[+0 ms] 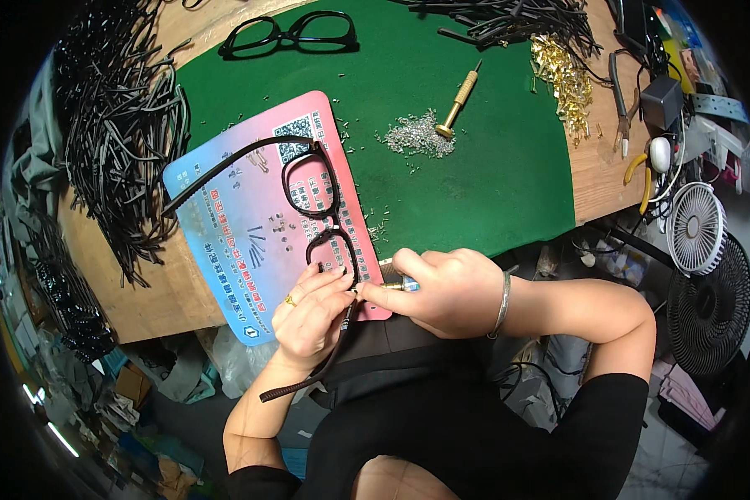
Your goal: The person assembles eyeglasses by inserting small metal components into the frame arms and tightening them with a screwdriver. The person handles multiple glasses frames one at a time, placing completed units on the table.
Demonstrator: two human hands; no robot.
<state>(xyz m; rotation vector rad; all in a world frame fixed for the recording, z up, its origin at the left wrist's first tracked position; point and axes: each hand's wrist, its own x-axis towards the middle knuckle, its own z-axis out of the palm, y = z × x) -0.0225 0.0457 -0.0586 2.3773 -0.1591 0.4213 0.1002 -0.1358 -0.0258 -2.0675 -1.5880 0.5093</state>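
Note:
My left hand is closed on a black eyeglasses frame at the hinge of its nearer end. One temple of the frame stretches out to the left, and the other passes down beneath my left hand. My right hand is closed round a slim screwdriver, mostly hidden by the fingers, its end pointing at that hinge. Both hands' fingertips meet there; whether the tip sits in a screw is too small to tell. Under the frame lies a blue and pink printed mat with small screws and metal bits on it.
Beyond the mat, a brass screwdriver lies at a heap of tiny silver screws on green cloth. Another black frame sits at the back. Black temples pile up left; gold pieces, pliers and fans stand right.

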